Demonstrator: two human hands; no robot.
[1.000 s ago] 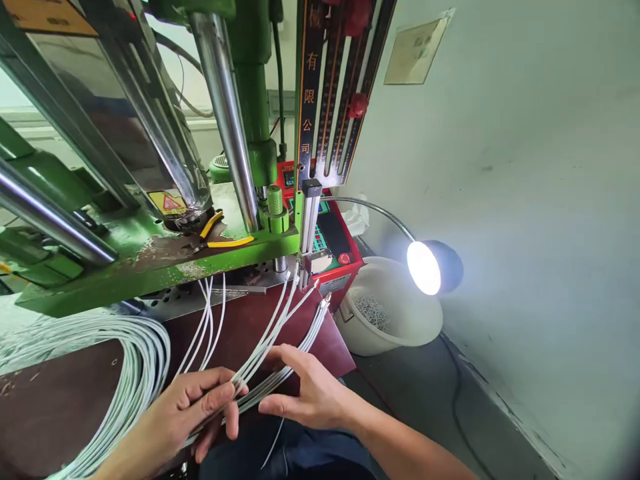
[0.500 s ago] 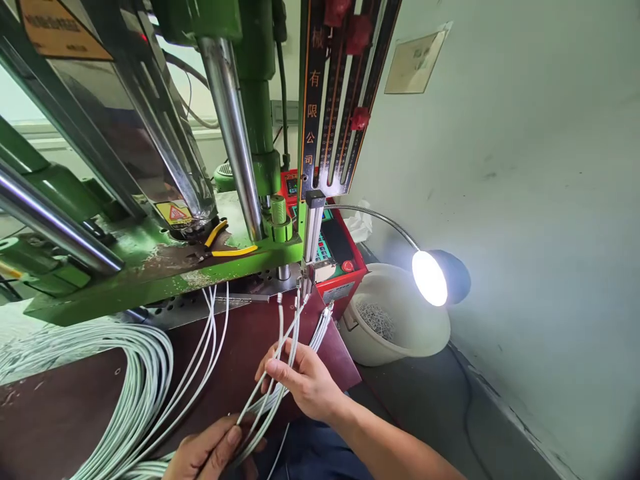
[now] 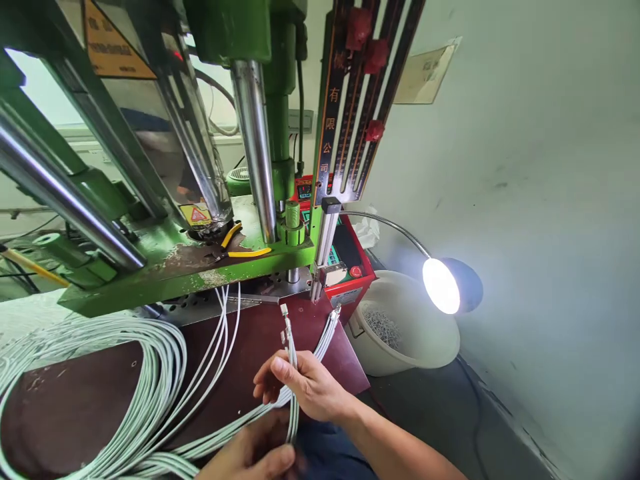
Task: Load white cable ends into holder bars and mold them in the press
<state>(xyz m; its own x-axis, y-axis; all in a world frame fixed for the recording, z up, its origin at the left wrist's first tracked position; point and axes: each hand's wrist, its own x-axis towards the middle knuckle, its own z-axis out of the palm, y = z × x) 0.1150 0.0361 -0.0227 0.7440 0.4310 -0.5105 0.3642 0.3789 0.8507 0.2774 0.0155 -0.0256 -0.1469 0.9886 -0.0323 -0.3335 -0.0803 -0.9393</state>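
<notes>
My right hand [image 3: 313, 387] is closed around a small bundle of thin white cables [image 3: 292, 357], thumb across the front. Small connectors [image 3: 285, 311] tip the cables and point up toward the machine, at slightly uneven heights. Below it, my left hand [image 3: 253, 450], a little blurred, closes on the lower part of the same bundle; some of its fingers are hidden. Another group of white cables [image 3: 327, 335] with connector ends lies just right of my right hand on the brown tabletop [image 3: 250, 347]. A large coil of white cable [image 3: 160, 360] lies to the left.
A green press machine [image 3: 200, 270] stands behind the tabletop, with yellow-handled pliers [image 3: 247, 253] on its bed. Several cables [image 3: 233, 327] run under it. To the right are a red control box [image 3: 363, 277], a white bucket [image 3: 425, 353] of scraps and a lit lamp [image 3: 441, 285].
The cables in my hands have gone from spread and slanting to gathered and nearly upright. My left hand has moved right, beneath my right hand. The view has shifted left.
</notes>
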